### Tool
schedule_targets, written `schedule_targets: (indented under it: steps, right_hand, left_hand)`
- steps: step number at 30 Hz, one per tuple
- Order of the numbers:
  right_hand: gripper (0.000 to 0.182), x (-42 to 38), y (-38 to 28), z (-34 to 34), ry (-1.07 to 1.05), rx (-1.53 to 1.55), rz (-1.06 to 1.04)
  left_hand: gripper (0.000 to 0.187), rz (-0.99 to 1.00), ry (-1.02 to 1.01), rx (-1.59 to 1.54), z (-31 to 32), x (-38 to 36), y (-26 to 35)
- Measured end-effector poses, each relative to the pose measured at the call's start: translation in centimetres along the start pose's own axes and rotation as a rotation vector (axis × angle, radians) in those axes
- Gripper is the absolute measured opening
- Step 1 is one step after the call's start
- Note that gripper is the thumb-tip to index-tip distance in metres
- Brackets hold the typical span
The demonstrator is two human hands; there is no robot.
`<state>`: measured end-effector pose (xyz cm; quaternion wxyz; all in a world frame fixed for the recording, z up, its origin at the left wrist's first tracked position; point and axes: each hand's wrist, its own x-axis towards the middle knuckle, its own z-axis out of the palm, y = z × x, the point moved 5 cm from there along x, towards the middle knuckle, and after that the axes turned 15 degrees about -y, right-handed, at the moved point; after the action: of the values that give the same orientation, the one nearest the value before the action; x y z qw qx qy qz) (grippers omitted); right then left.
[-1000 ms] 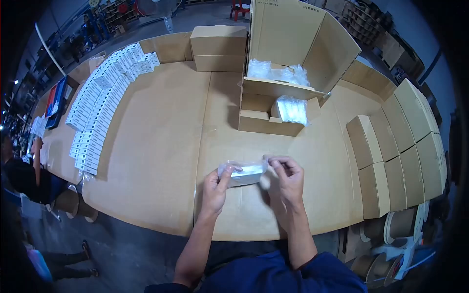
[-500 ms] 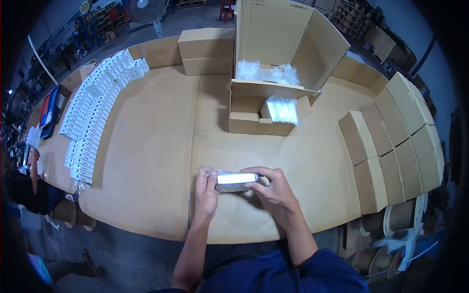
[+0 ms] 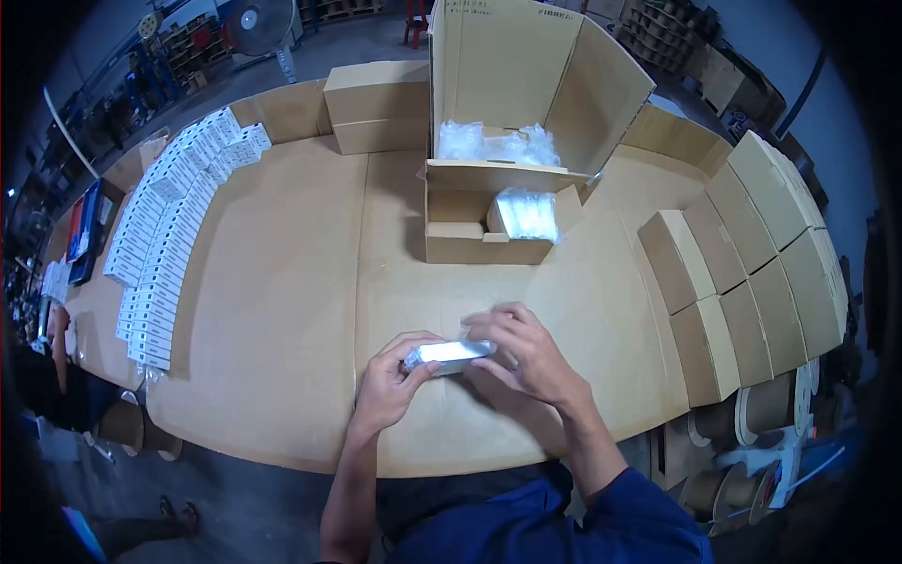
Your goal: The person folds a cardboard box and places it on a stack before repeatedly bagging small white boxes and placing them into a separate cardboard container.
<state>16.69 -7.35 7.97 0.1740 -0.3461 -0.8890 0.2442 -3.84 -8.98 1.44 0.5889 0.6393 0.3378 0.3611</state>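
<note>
A small white box [image 3: 449,352] in clear bubble wrap is held low above the table, its bright long side facing up. My left hand [image 3: 387,381] grips its left end, thumb along the near edge and fingers behind. At the right end is my right hand [image 3: 528,355], its thumb against the lower edge; its fingers, blurred by motion, curl over the wrap there. Beyond my hands stands an open carton [image 3: 460,250] with several wrapped boxes [image 3: 526,214] in its right part. A larger open carton [image 3: 507,61] behind it holds bubble wrap [image 3: 503,146].
Rows of small white boxes [image 3: 155,254] line the left of the cardboard-covered table [image 3: 272,310]. Closed brown cartons [image 3: 752,273] are stacked at the right edge, and another brown carton [image 3: 381,103] stands at the back. Another person's arm [image 3: 59,343] shows far left.
My right fingers have lifted and moved over the box's right end. My left hand has shifted its grip, fingers now behind the box. The whole view has shifted slightly.
</note>
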Motion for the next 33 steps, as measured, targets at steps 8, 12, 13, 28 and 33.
schedule_targets:
  steps: [8,12,13,28,33]
  right_hand:
    - [0.024,1.9,0.7,-4.3,0.015,-0.014,-0.080]
    - [0.017,3.9,3.0,-7.3,0.367,-0.065,-0.006]
    - [0.017,4.6,3.7,-7.5,0.450,-0.065,0.008]
    - [0.013,7.6,8.9,-2.6,0.538,-0.384,0.233]
    - [0.020,7.8,9.9,-2.1,0.551,-0.397,0.380]
  left_hand:
    - [0.075,0.077,-0.005,-0.141,-1.9,3.5,0.5]
    - [0.077,0.024,0.095,0.626,-4.5,6.5,2.6]
    - [0.077,-0.003,0.058,0.725,-4.8,7.4,2.4]
    - [0.085,-0.046,-0.004,0.884,-6.0,10.0,-0.6]
    - [0.086,0.037,-0.001,0.900,-6.2,9.9,-0.8]
